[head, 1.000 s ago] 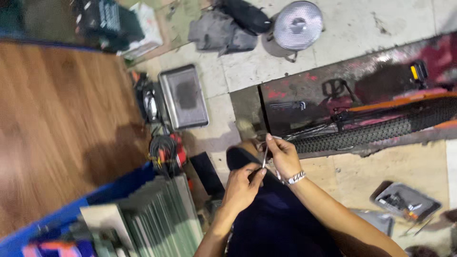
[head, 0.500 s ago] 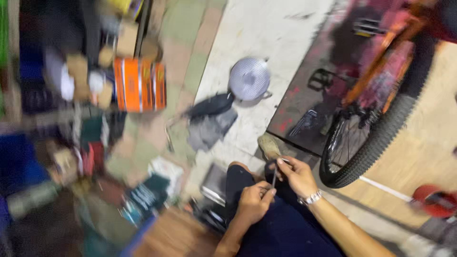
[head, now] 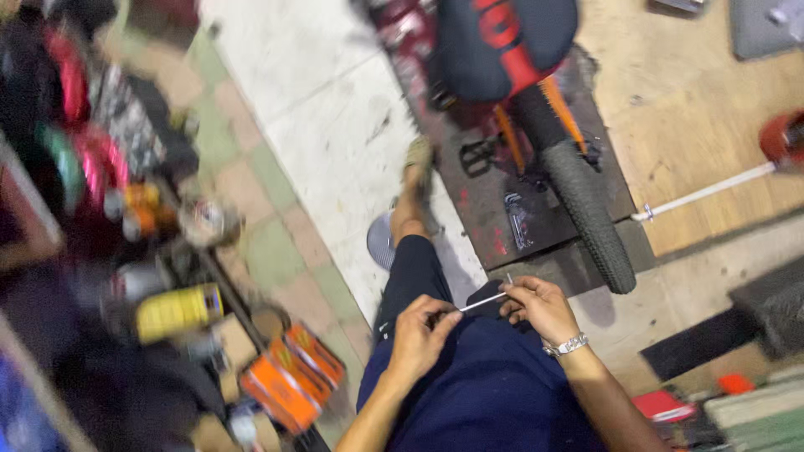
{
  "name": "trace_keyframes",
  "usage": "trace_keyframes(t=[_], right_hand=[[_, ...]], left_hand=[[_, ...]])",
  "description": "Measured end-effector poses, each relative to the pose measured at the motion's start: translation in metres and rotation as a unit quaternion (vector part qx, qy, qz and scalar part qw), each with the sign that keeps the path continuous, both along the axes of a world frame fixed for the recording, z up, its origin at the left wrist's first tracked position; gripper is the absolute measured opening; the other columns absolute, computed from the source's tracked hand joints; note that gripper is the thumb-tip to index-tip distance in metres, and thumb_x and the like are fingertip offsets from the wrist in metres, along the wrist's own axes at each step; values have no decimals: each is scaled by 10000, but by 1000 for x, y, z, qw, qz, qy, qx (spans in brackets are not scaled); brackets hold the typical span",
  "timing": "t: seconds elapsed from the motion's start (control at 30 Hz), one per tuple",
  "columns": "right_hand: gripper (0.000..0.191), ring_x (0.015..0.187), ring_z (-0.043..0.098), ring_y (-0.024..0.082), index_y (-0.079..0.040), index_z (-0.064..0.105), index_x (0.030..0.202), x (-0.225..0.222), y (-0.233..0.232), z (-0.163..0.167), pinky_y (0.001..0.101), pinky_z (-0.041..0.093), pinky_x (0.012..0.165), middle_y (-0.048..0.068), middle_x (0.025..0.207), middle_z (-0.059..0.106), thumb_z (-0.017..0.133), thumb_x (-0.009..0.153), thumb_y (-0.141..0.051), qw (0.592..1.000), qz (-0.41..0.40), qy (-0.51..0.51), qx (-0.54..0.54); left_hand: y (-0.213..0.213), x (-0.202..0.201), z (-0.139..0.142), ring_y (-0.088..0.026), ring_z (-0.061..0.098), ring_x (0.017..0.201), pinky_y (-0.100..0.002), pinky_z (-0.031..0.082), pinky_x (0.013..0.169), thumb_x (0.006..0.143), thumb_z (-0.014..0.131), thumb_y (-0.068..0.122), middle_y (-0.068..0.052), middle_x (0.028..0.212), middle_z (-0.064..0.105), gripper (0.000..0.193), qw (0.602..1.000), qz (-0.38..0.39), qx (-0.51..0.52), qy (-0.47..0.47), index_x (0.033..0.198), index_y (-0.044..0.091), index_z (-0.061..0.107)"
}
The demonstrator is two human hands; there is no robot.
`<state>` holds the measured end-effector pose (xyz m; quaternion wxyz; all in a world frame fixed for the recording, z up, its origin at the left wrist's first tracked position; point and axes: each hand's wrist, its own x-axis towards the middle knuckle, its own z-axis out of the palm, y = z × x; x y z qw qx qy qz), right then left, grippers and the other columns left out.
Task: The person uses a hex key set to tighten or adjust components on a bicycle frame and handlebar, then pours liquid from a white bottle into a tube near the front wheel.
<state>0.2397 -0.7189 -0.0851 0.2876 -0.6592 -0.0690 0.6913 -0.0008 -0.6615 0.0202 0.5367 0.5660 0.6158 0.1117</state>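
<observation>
Here we pinch a thin, stiff, light metal rod (head: 483,301) at each end, left hand (head: 421,333) and right hand (head: 540,306) both closed on it over our lap.

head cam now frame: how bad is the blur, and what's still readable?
Head view: heavy motion smear over the left side, so the orange boxes and yellow container are only colour blobs. The left hand and right hand pinching a thin metal rod are softer but readable, as is the bicycle tyre. Lighting is flat, with no harsh glare.
</observation>
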Motion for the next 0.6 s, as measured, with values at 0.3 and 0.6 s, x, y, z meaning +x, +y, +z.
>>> trace_keyframes(t=[0.3,0.6], right_hand=[[277,596,731,207,17,740,968,-57,40,-72,311,564,553,145,744,802,612,991,-227,980,-103,-173,-6],[246,772,763,136,-53,763,1136,-41,-8,-184,257,568,623,66,893,792,712,922,-162,805,-177,-566,21]], left_hand=[[159,1,-228,-146,616,718,-293,488,646,974,772,221,-54,860,681,227,867,47,-409,-281,1055,22,699],[95,143,-401,-196,729,904,-310,584,771,1054,667,245,-132,1031,748,264,787,-128,-515,-315,1140,-3,688]])
